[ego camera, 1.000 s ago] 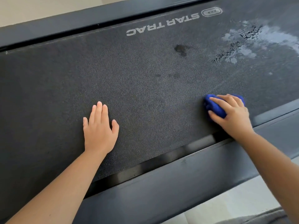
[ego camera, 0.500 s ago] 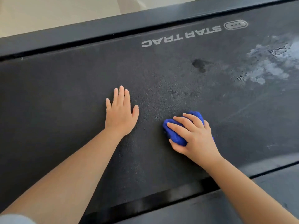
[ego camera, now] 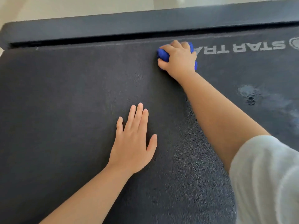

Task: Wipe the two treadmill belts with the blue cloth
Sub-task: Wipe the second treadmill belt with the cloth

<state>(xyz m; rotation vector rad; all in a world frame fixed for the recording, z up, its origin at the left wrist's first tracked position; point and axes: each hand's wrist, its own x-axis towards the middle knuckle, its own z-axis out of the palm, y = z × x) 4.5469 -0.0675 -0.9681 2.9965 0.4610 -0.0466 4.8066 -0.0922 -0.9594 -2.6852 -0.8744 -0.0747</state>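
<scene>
A dark, grainy treadmill belt (ego camera: 64, 102) fills nearly the whole view. My right hand (ego camera: 178, 59) is stretched to the belt's far edge and grips a bunched blue cloth (ego camera: 163, 54), pressing it onto the belt just left of the white STAR TRAC lettering (ego camera: 242, 46). Most of the cloth is hidden under my fingers. My left hand (ego camera: 132, 143) lies flat on the middle of the belt with straight fingers, holding nothing.
A dark side rail (ego camera: 145, 24) runs along the far edge, with a narrow black gap before the belt. Pale floor (ego camera: 72, 5) lies beyond it. A whitish wet patch (ego camera: 250, 94) marks the belt at the right. My grey sleeve (ego camera: 267, 183) covers the lower right.
My right hand has swept the cloth from the near right part of the belt across to its far edge. My left hand stayed flat on the belt as the view shifted.
</scene>
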